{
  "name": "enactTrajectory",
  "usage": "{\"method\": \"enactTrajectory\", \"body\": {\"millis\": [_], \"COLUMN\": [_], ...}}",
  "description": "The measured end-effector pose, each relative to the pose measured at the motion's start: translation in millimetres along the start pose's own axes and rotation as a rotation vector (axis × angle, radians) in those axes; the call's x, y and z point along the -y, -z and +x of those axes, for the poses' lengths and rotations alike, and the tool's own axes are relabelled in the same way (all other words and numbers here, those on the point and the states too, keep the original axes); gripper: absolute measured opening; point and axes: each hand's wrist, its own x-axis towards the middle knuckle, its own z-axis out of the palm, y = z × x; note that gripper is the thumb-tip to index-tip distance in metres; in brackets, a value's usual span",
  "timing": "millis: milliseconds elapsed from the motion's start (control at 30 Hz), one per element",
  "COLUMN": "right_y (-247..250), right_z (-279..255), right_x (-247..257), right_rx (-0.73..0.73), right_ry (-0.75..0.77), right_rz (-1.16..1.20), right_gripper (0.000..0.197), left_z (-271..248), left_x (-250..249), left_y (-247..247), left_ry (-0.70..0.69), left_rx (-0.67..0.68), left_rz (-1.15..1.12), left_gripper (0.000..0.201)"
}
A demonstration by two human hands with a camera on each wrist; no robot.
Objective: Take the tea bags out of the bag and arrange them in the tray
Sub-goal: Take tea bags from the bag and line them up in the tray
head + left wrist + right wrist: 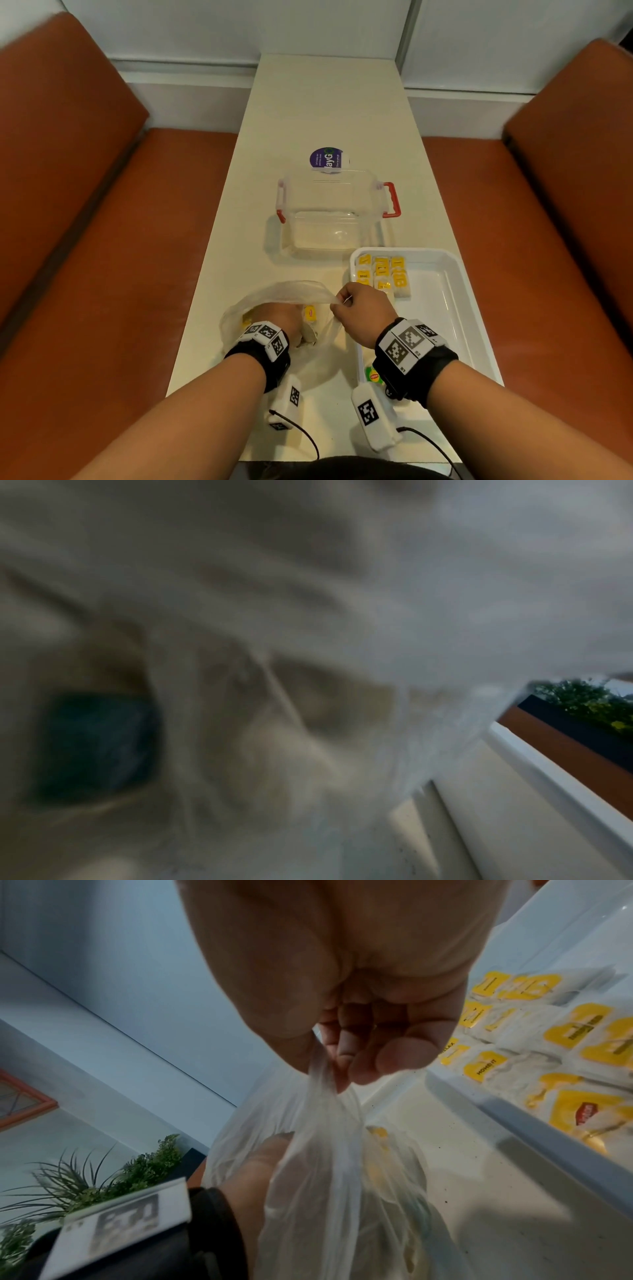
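Left hand [279, 317]: being reached down inside the plastic bag [291, 291]; its grip is hidden by the film, so open or closed cannot be told.
Tea bags in bag [310, 313]: being seen through the plastic on the tabletop [325, 102].
Right hand [364, 310]: the bag's rim is being pinched and lifted, grip clamped.
Clear container [334, 212]: being kept behind the bag, red-handled.
Tray [452, 298]: being partly blocked by the right wrist; tea bags in tray [382, 274] are being kept in rows at the far left corner.

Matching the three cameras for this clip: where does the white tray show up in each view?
Head: white tray at lower right on the table, tea bags in its far left corner.
Left wrist: only a white rim at lower right, probably the tray; the rest is blurred.
Right wrist: tray wall runs down the right side, tea bags behind it.
Shared landmark: the plastic bag pinched by the right hand.
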Motion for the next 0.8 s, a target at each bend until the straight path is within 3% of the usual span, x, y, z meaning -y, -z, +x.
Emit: {"method": "enactTrajectory", "body": {"millis": [100,300,367,533,700,800], "right_y": [-3,-7,-7,-6,-9,-9], "right_z": [3,6,6,6,7,6], "right_x": [2,4,5,4,1,1], "right_rx": [0.007,-0.029,-0.052,-0.085,-0.078,-0.048], "right_ry": [0.001,-0.010,-0.022,-0.039,-0.051,-0.050], "right_rz": [0.031,0.062,0.081,0.116,0.101,0.071], "right_gripper": [0.007,0.011,0.007,0.002,0.002,0.004], "left_z": [-12,-33,-40,-42,-50,-54], "left_x": [3,20,27,45,41,41], "left_y": [6,5,2,-2,1,1], "left_ry": [0.055,0.049,0.070,0.130,0.128,0.124], "left_rx": [-0.086,-0.377,-0.404,-0.332,-0.145,-0.081], "left_rz": [-0.089,-0.435,-0.518,-0.824,-1.601,-1.832], "left_gripper": [0.041,0.023,0.022,0.031,0.026,0.028]}}
